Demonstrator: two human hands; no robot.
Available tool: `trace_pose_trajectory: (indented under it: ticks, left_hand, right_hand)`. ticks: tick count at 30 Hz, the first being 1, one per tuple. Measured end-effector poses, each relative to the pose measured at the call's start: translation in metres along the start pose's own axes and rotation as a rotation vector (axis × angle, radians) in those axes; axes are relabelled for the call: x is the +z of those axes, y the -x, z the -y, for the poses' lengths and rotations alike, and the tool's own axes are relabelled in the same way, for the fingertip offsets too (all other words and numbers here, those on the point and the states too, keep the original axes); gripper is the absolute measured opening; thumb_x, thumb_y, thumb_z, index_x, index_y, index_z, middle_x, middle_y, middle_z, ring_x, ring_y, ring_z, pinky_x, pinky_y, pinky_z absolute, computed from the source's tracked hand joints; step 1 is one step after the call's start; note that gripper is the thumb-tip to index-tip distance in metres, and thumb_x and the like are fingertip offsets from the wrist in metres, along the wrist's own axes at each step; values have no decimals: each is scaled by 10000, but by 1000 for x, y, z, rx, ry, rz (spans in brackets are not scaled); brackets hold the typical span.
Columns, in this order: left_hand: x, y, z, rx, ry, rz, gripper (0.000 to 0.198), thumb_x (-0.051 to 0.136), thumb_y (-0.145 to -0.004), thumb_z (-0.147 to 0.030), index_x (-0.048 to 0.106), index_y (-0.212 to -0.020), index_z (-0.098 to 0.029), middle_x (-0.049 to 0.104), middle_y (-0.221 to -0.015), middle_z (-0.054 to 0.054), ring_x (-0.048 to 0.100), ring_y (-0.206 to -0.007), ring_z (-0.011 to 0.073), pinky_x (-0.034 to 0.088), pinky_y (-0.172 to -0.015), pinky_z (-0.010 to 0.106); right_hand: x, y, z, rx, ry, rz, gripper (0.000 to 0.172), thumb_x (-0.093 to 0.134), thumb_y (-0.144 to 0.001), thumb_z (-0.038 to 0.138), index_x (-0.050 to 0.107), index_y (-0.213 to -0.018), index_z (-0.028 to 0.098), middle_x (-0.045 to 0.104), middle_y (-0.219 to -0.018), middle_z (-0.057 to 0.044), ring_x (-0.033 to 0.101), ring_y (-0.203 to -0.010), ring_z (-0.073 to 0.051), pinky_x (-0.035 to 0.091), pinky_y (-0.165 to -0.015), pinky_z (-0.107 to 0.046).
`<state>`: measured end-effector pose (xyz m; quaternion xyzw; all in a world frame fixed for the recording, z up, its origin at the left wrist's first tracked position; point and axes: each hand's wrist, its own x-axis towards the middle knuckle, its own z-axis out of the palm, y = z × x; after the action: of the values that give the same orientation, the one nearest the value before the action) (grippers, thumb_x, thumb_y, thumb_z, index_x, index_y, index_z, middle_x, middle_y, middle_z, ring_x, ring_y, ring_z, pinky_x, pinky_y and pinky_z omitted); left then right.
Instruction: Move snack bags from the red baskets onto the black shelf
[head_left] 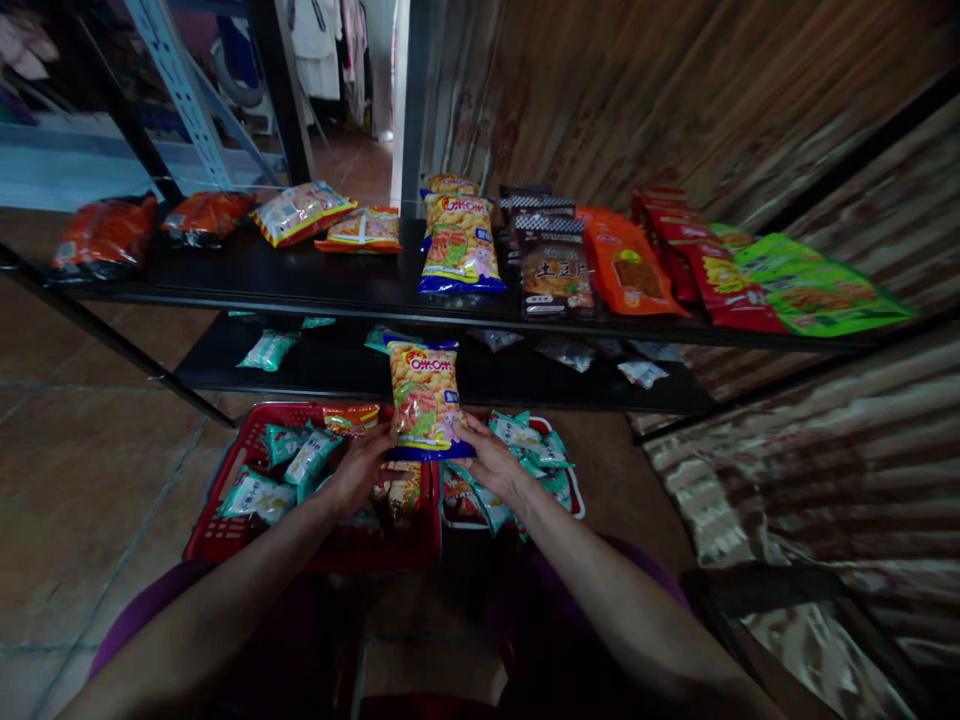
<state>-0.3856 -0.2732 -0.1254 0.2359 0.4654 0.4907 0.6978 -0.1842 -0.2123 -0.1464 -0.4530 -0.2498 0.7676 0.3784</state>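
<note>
Between both hands I hold a snack bag (425,395), yellow with blue ends and a picture of puffed snacks. It is upright, in front of the lower shelf and above the baskets. My left hand (361,470) grips its lower left edge, and my right hand (486,456) pinches its lower right corner. Beneath my left hand is a red basket (212,530) with teal packets (259,495) and other snack bags. A smaller white-rimmed basket (576,495) filled with teal packets lies below my right hand. A matching yellow and blue bag (461,240) stands on the upper shelf.
The black upper shelf (285,275) carries orange bags (105,238), brown potato chip bags (555,265), red bags (731,270) and green bags (825,285). Small packets (268,350) lie on the lower shelf (337,375). Corrugated sheeting (825,440) borders the right side.
</note>
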Motion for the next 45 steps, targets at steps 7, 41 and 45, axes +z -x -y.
trace_pose_trajectory:
  ticks: [7, 41, 45]
  left_hand:
    - [8, 9, -2, -7, 115, 50, 543, 739, -719, -336, 555, -1217, -219, 652, -1193, 106, 637, -1060, 259, 511, -893, 384]
    - [54, 19, -45, 149, -142, 15, 520, 715, -722, -455, 566, -1170, -236, 698, -1105, 80, 670, -977, 265, 511, -874, 372]
    - [66, 10, -61, 185, -141, 58, 516, 728, -706, -453, 581, -1134, -206, 706, -1069, 92, 680, -935, 264, 517, -847, 378]
  right_hand:
    - [0, 21, -12, -31, 79, 131, 495, 816, -620, 368, 631, -1058, 232, 723, -947, -22, 684, -812, -167, 527, -763, -311]
    - [31, 55, 33, -322, 142, 164, 501, 804, -621, 401, 628, -1072, 274, 715, -953, 9, 675, -876, -186, 482, -889, -342]
    - [36, 53, 51, -369, 154, 157, 530, 793, -632, 425, 625, -1106, 255, 712, -1018, -9, 668, -936, -203, 478, -917, -358]
